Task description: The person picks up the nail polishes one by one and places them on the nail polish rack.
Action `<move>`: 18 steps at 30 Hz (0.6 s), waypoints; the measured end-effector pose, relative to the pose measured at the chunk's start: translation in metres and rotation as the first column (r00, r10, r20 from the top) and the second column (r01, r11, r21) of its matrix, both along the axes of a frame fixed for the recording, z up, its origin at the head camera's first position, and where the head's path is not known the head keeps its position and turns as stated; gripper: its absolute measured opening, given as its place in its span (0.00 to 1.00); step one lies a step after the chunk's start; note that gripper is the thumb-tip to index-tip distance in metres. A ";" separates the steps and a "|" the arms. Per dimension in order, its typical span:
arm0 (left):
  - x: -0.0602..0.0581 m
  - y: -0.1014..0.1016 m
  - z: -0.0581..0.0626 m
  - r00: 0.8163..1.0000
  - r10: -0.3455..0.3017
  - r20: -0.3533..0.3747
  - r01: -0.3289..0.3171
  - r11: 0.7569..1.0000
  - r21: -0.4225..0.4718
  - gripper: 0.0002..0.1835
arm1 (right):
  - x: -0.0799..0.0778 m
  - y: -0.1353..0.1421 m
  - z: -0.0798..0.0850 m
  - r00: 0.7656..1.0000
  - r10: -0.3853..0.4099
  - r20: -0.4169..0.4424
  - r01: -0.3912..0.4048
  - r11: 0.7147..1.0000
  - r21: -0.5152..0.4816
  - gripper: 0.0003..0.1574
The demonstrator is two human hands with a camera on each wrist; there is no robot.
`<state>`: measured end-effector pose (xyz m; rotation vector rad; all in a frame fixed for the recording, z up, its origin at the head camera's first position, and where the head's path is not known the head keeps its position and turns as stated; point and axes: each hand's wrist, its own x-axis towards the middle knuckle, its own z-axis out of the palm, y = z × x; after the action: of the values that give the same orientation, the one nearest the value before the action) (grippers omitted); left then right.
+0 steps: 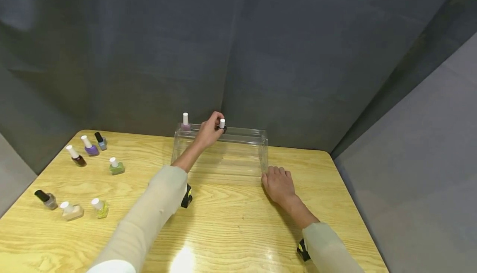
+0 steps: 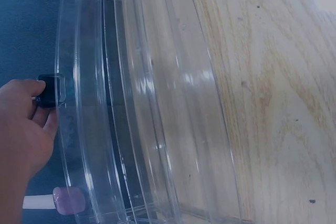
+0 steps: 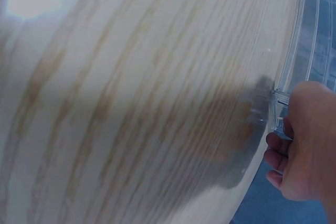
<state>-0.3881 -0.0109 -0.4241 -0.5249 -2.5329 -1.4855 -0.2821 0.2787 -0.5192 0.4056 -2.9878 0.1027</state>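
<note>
left hand point(image 1: 210, 133) pinched dark bottle point(image 1: 222, 124) at rack point(image 1: 246, 137) | right hand point(image 1: 278, 184) by its corner, grip unclear | off-centre release risked toppling

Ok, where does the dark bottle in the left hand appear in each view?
Head: dark bottle, just left of centre.
Left wrist: dark bottle, left side, about mid-height.
Right wrist: not in it.
Shared landmark: clear rack, visible in all three, at the right edge in right wrist.
</note>
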 end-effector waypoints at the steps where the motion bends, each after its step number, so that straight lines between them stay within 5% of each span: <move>1: 0.000 0.000 -0.001 1.000 -0.001 -0.002 0.001 1.000 -0.007 0.19 | 0.000 0.000 -0.001 1.000 0.001 -0.001 -0.001 1.000 0.001 0.21; 18: -0.003 -0.002 -0.006 1.000 -0.024 -0.008 0.023 0.992 -0.127 0.19 | 0.008 -0.009 0.013 1.000 -0.012 0.020 0.012 1.000 0.003 0.21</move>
<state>-0.3909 -0.0128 -0.4298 -0.5806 -2.6352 -1.3319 -0.2738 0.2700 -0.5057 0.3890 -3.0097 0.1016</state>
